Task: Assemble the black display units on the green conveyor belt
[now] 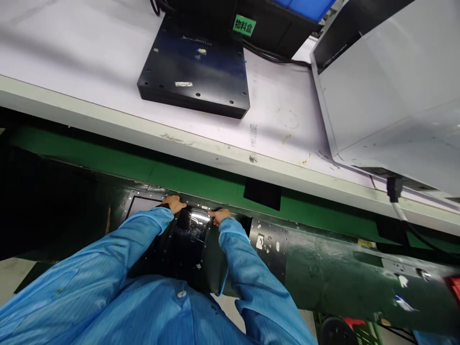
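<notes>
A shiny black plate (190,237) with small screw holes along its edges lies on the lower dark green surface, close to my body. My left hand (175,203) is at its far left corner, fingers closed about the edge. At the far right corner, my right hand (220,216) also has its fingers bent onto the edge. The undersides of both hands are hidden. A small white label (204,207) shows on the plate's far edge between them. Left of it, partly behind my left sleeve, is another plate with a grey panel (142,205).
On the white upper bench (89,86) sits a black flat block (197,72). Behind it stands a black box with a green label (244,25). A white machine (391,91) with a plugged cable (394,189) is at right. Another dark plate (269,247) lies beside my right sleeve.
</notes>
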Demonstrator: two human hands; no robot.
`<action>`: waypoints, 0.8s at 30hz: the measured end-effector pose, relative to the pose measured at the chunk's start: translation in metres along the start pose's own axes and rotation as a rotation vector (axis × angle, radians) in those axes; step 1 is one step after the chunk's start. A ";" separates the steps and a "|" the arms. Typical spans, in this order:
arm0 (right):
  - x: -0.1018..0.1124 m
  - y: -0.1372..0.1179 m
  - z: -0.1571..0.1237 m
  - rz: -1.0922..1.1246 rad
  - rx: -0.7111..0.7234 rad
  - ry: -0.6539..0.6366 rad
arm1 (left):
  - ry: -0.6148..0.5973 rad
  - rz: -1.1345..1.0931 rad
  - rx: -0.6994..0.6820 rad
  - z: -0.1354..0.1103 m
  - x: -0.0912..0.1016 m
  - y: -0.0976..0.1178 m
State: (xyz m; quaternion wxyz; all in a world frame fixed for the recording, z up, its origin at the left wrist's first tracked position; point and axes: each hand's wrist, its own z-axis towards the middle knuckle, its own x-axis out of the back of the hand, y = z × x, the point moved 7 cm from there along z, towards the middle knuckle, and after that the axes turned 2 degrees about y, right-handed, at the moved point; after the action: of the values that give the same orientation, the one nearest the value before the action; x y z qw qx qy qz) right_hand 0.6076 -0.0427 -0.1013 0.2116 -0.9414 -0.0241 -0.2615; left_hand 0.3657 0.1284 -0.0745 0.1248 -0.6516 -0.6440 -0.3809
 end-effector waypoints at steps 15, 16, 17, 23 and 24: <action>-0.110 0.160 -0.146 -0.119 0.018 0.052 | -0.101 0.052 -0.026 -0.152 -0.134 -0.106; -0.108 0.156 -0.142 -0.137 -0.005 -0.006 | -0.111 0.016 -0.019 -0.150 -0.132 -0.105; -0.107 0.149 -0.138 -0.159 -0.019 -0.072 | -0.117 -0.021 -0.012 -0.147 -0.130 -0.103; -0.100 0.124 -0.117 -0.260 0.004 -0.235 | -0.095 -0.214 0.046 -0.138 -0.125 -0.102; -0.101 0.125 -0.115 -0.275 0.004 -0.232 | -0.089 -0.265 0.057 -0.138 -0.126 -0.104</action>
State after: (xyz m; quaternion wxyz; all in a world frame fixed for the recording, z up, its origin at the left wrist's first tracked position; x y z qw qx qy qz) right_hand 0.4846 -0.1968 -0.1115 0.1715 -0.9526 -0.1774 -0.1778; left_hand 0.2378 -0.0406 -0.0976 0.0635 -0.5732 -0.7399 -0.3464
